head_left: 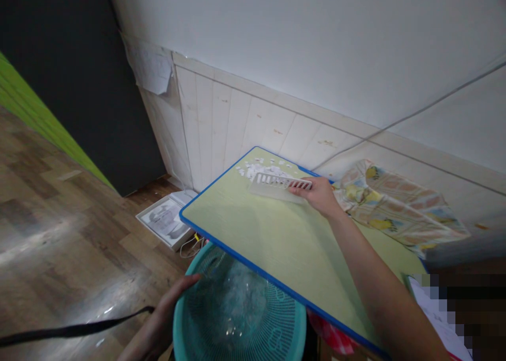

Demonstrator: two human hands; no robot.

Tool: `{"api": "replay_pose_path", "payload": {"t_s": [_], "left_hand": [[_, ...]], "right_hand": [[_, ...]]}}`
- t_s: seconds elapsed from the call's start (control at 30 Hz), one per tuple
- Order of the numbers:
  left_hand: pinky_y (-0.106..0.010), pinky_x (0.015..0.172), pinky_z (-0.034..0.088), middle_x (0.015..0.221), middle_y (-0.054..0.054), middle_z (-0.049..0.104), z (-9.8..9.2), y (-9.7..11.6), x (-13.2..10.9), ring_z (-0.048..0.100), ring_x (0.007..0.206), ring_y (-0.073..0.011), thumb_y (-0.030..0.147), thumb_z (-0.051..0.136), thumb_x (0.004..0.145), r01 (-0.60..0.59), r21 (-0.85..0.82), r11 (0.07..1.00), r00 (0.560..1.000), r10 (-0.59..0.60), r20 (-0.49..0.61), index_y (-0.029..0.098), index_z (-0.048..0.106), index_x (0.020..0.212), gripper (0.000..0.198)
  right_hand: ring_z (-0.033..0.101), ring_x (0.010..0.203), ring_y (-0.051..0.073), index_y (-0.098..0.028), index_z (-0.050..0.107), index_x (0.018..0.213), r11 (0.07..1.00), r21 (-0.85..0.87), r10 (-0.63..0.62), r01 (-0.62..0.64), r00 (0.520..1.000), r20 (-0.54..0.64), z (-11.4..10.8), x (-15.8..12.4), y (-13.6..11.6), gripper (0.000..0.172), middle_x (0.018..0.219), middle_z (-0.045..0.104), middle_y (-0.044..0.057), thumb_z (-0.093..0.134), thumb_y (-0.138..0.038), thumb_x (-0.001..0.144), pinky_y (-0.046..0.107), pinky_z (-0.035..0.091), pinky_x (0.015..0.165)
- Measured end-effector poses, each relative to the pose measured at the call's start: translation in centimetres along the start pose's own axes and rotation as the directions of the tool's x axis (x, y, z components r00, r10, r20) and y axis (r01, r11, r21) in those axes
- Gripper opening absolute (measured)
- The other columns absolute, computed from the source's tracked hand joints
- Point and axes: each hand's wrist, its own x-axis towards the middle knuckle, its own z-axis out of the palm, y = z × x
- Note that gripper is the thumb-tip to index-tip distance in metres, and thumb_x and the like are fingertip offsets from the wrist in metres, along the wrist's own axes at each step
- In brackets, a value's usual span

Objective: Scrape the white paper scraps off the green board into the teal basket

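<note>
My right hand point(318, 192) reaches across a pale green table with a blue edge point(253, 234) and grips a white comb-like plastic tool point(279, 183) at its right end. The tool lies against a pile of small white pieces point(259, 168) near the table's far corner. My left hand point(168, 308) is below the table's front edge, with its fingers curled on the rim of a teal perforated basket point(241, 311) that has clear, shiny material inside.
A patterned cloth point(395, 203) lies on the table's far right by the white panelled wall. A white box point(168, 218) and a cable sit on the wooden floor. A black strap point(75, 329) crosses the lower left. Papers point(435, 313) lie at the right.
</note>
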Motion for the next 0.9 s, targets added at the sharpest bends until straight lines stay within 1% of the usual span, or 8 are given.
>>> {"api": "replay_pose_path", "payload": {"t_s": [0.1,0.23,0.3,0.43,0.53,0.63,0.77,0.9], "left_hand": [[-0.034,0.068,0.053,0.091,-0.013,0.069,0.1,0.1,0.0,0.066,0.073,-0.0281,0.029,0.073,0.076,0.004,0.008,1.0,1.0,-0.004,-0.004,-0.003,0.045,0.132,0.07],[-0.035,0.064,0.052,0.087,-0.016,0.069,0.2,0.3,-0.1,0.066,0.073,-0.0305,0.032,0.075,0.073,-0.01,0.018,1.0,1.0,0.01,-0.01,-0.006,0.048,0.128,0.072],[-0.035,0.064,0.051,0.088,-0.015,0.069,0.4,0.3,-0.3,0.065,0.071,-0.0289,0.031,0.072,0.076,-0.024,0.036,0.999,0.999,0.025,-0.03,-0.005,0.047,0.13,0.07],[-0.034,0.065,0.051,0.083,-0.014,0.069,1.1,0.3,-0.9,0.065,0.067,-0.0266,0.029,0.062,0.086,-0.034,0.05,0.998,0.998,0.036,-0.047,-0.003,0.038,0.138,0.065],[-0.033,0.066,0.052,0.078,-0.011,0.069,1.3,0.3,-1.0,0.065,0.067,-0.027,0.03,0.06,0.087,-0.028,0.042,0.999,0.999,0.029,-0.028,-0.003,0.038,0.138,0.065],[-0.034,0.066,0.052,0.077,-0.01,0.069,0.9,0.2,-0.7,0.064,0.065,-0.0273,0.031,0.063,0.084,-0.005,0.037,0.999,1.0,0.006,-0.026,-0.003,0.042,0.135,0.064],[-0.035,0.066,0.052,0.082,-0.012,0.069,0.0,0.1,0.0,0.064,0.067,-0.0269,0.031,0.068,0.08,-0.016,0.035,0.999,0.998,0.018,-0.053,0.003,0.053,0.119,0.05],[-0.032,0.062,0.052,0.074,-0.01,0.066,-0.1,0.2,0.4,0.061,0.063,-0.0239,0.028,0.075,0.073,-0.077,0.059,0.995,0.994,0.081,-0.067,0.008,0.061,0.086,0.028]], "right_hand": [[0.063,0.067,0.019,-0.014,0.077,0.087,0.999,0.042,0.008,-0.006,0.999,-0.035,-0.2,0.3,0.6,0.034,0.075,0.073,0.004,0.072,-0.043,0.071,0.028,0.046,0.063],[0.064,0.072,0.021,-0.015,0.077,0.087,0.996,0.088,0.007,-0.005,1.0,-0.012,1.0,0.9,1.3,0.034,0.08,0.074,0.005,0.072,-0.044,0.071,0.031,0.048,0.067],[0.064,0.07,0.021,-0.015,0.077,0.086,0.995,0.096,0.014,-0.014,1.0,0.002,1.2,0.6,1.4,0.034,0.079,0.074,0.005,0.072,-0.045,0.07,0.03,0.048,0.065],[0.058,0.058,0.016,-0.014,0.077,0.081,0.997,0.069,0.031,-0.035,0.998,0.049,-0.1,-1.2,0.9,0.034,0.068,0.07,0.002,0.074,-0.046,0.068,0.025,0.041,0.055],[0.054,0.056,0.014,-0.013,0.077,0.082,0.998,0.038,0.039,-0.043,0.995,0.097,-1.5,-2.7,0.6,0.037,0.064,0.068,0.002,0.073,-0.047,0.07,0.025,0.037,0.052],[0.055,0.057,0.015,-0.013,0.077,0.084,0.998,0.026,0.062,-0.063,0.998,0.023,-2.3,-3.7,0.9,0.037,0.067,0.07,0.004,0.073,-0.047,0.07,0.026,0.039,0.053],[0.056,0.055,0.016,-0.014,0.077,0.084,0.994,-0.017,0.104,-0.106,0.989,-0.102,-2.3,-4.8,1.8,0.036,0.065,0.07,0.004,0.072,-0.047,0.071,0.026,0.038,0.051],[0.062,0.06,0.019,-0.016,0.077,0.082,0.993,-0.01,0.116,-0.118,0.987,-0.108,-1.8,-6.8,1.0,0.032,0.07,0.073,0.005,0.071,-0.045,0.073,0.027,0.043,0.053]]}}
